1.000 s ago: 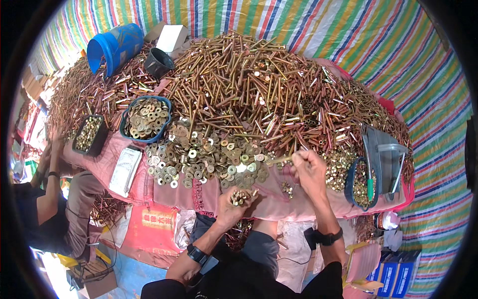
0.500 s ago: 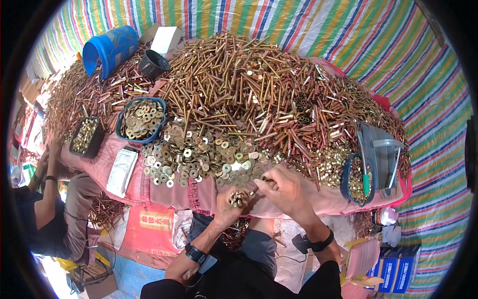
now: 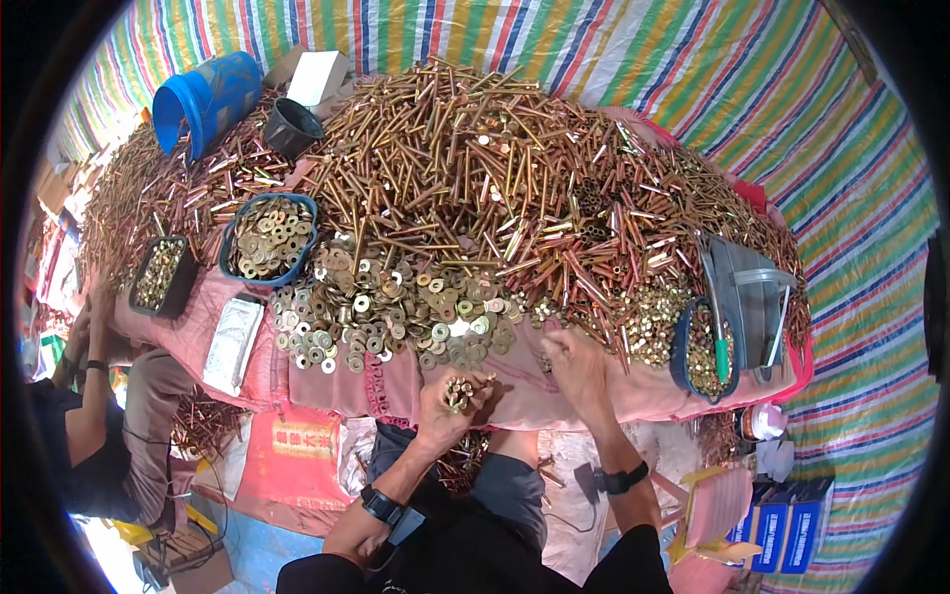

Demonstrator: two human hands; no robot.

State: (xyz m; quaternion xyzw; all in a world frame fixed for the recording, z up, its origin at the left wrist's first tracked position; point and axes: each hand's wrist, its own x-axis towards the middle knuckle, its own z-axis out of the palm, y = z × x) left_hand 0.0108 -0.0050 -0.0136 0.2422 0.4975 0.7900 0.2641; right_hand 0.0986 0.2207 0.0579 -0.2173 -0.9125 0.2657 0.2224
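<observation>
My left hand [image 3: 445, 416] is closed round a bundle of brass-coloured bolts [image 3: 458, 394], their ends facing up in a cluster. To its right, my right hand [image 3: 578, 368] hovers over the pink cloth near the table's front edge, fingers curled together. Whether anything small sits in those fingers is hidden. Just beyond both hands spreads a heap of flat round washers [image 3: 381, 307]. A small pile of nuts [image 3: 648, 322] lies to the right of my right hand. Behind these rises a large mound of long metal bolts and tubes [image 3: 465, 148].
A blue tub [image 3: 259, 281] holds washers; a black tray [image 3: 158, 309] and a dark blue basin [image 3: 683, 374] hold nuts. Grey plastic containers [image 3: 742, 267] stand right. A blue bucket [image 3: 213, 99] and black pot [image 3: 289, 127] lie at the back. A co-worker [image 3: 94, 426] sits left.
My right hand has moved away from the bundle, to the right, leaving a gap between my hands. My left hand still grips the bolts, slightly farther left. The whole view has shifted a little.
</observation>
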